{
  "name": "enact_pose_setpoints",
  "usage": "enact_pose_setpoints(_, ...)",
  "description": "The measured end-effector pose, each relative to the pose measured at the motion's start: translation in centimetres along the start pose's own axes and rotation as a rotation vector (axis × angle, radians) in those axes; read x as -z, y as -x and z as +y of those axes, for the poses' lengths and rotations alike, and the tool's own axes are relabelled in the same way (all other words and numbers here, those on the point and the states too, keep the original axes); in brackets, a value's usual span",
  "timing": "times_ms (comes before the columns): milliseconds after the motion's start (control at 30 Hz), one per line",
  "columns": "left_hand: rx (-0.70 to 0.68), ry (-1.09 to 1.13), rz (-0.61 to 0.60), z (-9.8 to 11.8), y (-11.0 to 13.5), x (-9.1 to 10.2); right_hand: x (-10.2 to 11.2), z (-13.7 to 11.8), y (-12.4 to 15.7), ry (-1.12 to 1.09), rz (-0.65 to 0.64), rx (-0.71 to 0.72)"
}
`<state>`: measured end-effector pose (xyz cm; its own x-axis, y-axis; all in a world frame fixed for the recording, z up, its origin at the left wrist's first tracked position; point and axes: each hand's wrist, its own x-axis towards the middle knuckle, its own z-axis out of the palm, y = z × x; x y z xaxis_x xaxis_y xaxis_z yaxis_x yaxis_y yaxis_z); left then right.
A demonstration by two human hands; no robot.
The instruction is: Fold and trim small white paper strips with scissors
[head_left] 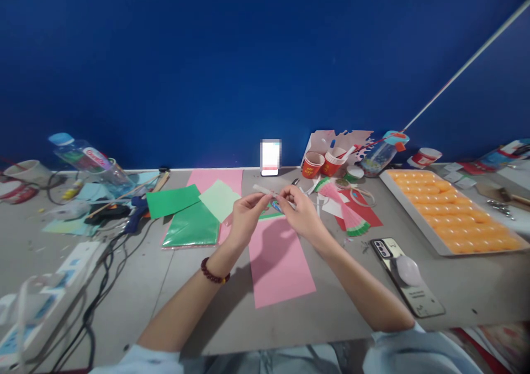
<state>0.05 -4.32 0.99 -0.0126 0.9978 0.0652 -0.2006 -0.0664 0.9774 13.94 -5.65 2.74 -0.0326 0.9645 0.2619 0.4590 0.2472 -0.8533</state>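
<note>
Roughly centre frame, both hands met over the pink sheet (278, 263) with a thin pale strip (265, 189) between them. Left to right:

Far left: power strip (49, 291) and cable tangle, water bottle (89, 161) lying in the upper left of the table. Well clear of me, ignored.

Left of centre: green sheets (186, 219), untouched.

Left hand (245, 219) pinched the strip's near end, thumb and forefinger closed on it, other fingers curled. Beaded bracelet (213, 273) on that wrist.

Right hand (301, 214) pinched it just beside the left; strip partly hidden under those fingers, so exact contact I couldn't tell.

My judgement on doing it well: keep both pinches close together, strip taut and level, work above the pink sheet so a drop lands there. Light pressure, since it looked flimsy and would kink easily.

Right of centre: folded paper fan (350, 216), red cups (321, 165) behind it.

Lower right: phone (408, 277) face down. Far right: tray of orange balls (449, 211); elbow kept off both.
</note>
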Motion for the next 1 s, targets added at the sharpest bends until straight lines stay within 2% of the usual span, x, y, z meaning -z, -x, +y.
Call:
enact_pose_setpoints(200, -0.045, -0.031, 0.013, 0.22, 0.31, -0.14, -0.11, -0.18, 0.20, 0.001, 0.000, 0.008)
enact_pose_setpoints(567, -0.005, 0.019, 0.038, 0.60, 0.32, -0.04, -0.46, -0.35, 0.40, -0.067, -0.042, -0.019)
enact_pose_setpoints(1000, 0.015, 0.059, 0.035, 0.64, 0.35, 0.01, -0.46, -0.12, 0.38, -0.097, -0.031, -0.042)
